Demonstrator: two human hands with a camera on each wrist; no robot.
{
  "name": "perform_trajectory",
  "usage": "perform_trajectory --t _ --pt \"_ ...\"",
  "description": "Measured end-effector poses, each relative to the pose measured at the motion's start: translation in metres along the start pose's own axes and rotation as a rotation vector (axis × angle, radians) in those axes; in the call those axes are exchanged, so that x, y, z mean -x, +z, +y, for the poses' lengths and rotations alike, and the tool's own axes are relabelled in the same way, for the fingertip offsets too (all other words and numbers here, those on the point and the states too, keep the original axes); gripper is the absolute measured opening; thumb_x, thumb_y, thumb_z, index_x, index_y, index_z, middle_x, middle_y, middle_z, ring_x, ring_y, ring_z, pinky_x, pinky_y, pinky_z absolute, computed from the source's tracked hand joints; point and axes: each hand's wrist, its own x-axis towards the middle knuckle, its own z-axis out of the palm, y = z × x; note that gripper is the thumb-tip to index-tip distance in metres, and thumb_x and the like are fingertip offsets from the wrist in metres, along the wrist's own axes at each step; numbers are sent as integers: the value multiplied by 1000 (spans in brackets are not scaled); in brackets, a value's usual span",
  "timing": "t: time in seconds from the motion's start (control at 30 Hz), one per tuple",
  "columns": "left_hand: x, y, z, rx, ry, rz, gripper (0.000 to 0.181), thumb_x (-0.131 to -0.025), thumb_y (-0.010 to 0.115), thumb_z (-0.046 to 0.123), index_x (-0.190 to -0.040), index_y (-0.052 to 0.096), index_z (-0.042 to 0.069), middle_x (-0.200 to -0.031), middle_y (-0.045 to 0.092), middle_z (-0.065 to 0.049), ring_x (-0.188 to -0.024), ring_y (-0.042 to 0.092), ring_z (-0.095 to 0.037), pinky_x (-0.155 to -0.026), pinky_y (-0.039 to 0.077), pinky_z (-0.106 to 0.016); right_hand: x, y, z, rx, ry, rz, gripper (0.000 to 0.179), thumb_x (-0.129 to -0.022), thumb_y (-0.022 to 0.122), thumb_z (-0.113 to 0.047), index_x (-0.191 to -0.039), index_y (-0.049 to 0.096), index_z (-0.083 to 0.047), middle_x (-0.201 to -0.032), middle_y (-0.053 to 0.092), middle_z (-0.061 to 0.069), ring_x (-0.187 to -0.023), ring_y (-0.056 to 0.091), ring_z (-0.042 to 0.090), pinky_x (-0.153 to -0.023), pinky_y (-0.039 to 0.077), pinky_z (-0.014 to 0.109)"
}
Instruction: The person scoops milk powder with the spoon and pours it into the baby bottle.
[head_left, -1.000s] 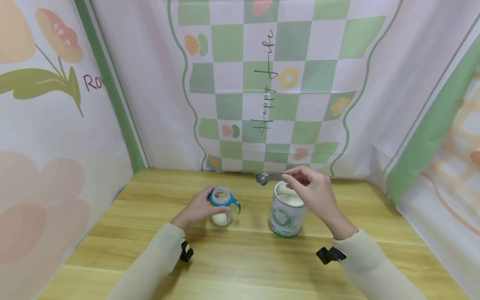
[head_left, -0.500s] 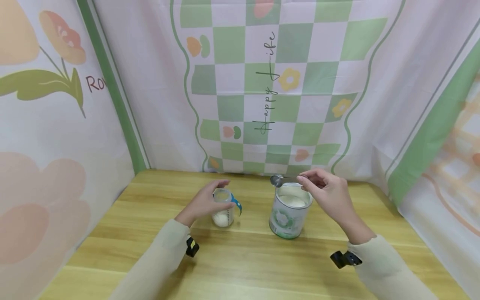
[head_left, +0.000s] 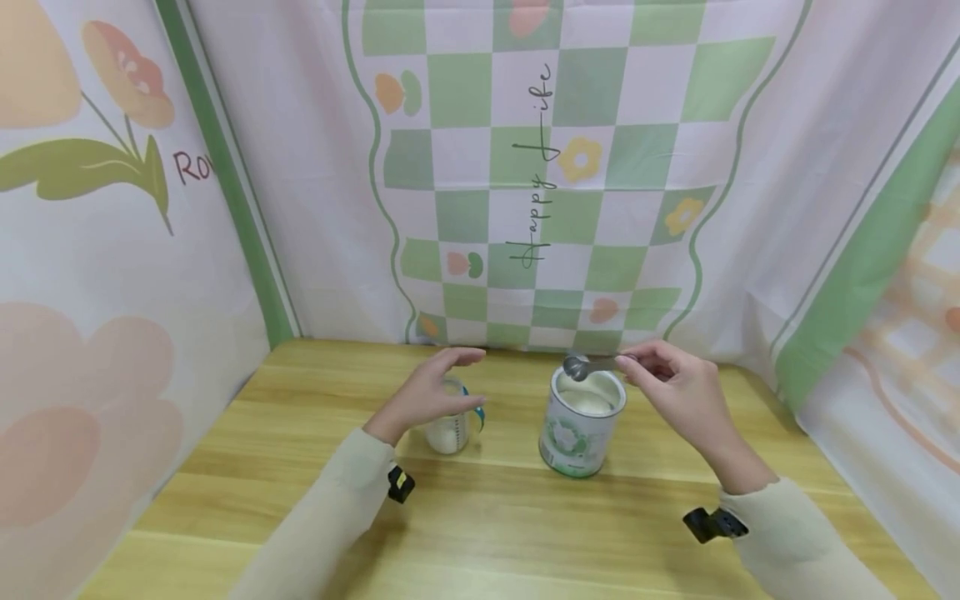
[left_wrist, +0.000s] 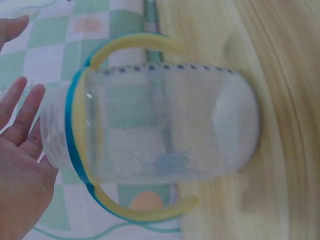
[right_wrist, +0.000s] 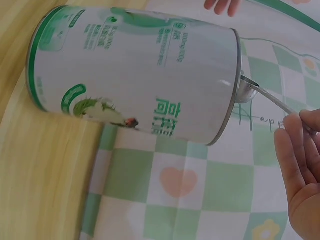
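A clear baby bottle with a blue collar and two curved handles stands upright on the table, white powder at its bottom. My left hand is over its open top, thumb and fingers spread apart and nothing gripped; in the head view the hand hides part of the bottle. To the right stands a white and green milk powder can, open on top, with pale powder inside. My right hand pinches the handle of a metal measuring spoon, whose bowl hangs over the can's rim at the back.
The wooden table carries the bottle and can side by side with a gap between them. Behind it hangs a green and white checkered curtain, with printed cloth walls at left and right. A black wrist camera sits on each sleeve.
My left hand has let go of the bottle's collar and moved right and up. My right hand has carried the spoon rightward to over the can. The bottle and can stay in place.
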Motion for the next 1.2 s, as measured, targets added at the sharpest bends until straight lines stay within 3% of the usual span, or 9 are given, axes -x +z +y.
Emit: perform_trajectory --t 0.17,0.43,0.6,0.73,1.0,1.2 --pt "-6 5 9 -3 45 -12 65 -87 80 34 -144 53 16 -140 55 -3 -130 49 -19 -112 35 -44 4 -3 4 32 14 -33 5 -90 77 -7 -90 73 -11 -75 69 0 -60 61 9 -49 44 16" --pt "-15 16 24 27 59 -50 65 -87 81 29 -144 53 15 -137 56 3 -128 50 -13 -110 36 -31 8 -3 12 94 28 -92 5 -92 76 -15 -90 73 -12 -73 69 -2 -59 60 7 -50 45 18" --pt "-20 30 35 54 56 -110 67 -88 81 29 -146 50 15 -140 54 2 -129 49 -14 -110 37 -31 9 1 14 150 14 -131 6 -94 74 -19 -90 73 -14 -73 68 -8 -60 58 6 -51 46 22" --pt "-27 45 34 59 66 -129 72 -87 81 33 -147 46 15 -143 51 1 -129 49 -13 -108 39 -31 7 3 14 186 -21 -128 5 -92 76 -17 -89 74 -13 -72 66 -10 -59 57 5 -51 46 23" --pt "-35 72 39 141 24 -130 86 -84 84 31 -154 36 13 -152 41 -3 -136 44 -23 -110 37 -34 6 9 15 226 -48 -163 6 -90 77 -11 -85 73 -13 -73 66 -10 -62 58 5 -54 50 25" --pt "-40 87 40 188 -28 -123 96 -85 83 33 -158 25 11 -156 36 -6 -140 39 -22 -112 36 -38 5 12 14 260 -71 -173 7 -90 77 -11 -84 72 -11 -73 67 -8 -63 60 6 -55 52 27"
